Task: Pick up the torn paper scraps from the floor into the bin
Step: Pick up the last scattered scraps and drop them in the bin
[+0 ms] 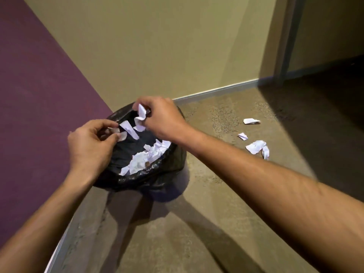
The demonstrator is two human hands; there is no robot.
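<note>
Scraps are being dropped into the bin, which is standing in the corner, black-lined, with a white pile already lying inside. Both hands are hovering over its mouth: the right hand is pinching a crumpled piece, while the left hand is pinching small bits, one strip seemingly falling. Three scraps are lying on the floor to the right, well apart from the bin; reaching them probably comes next.

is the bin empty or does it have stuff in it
Not empty: white paper scraps lie in a heap inside the black-lined bin, well short of filling it.
</note>
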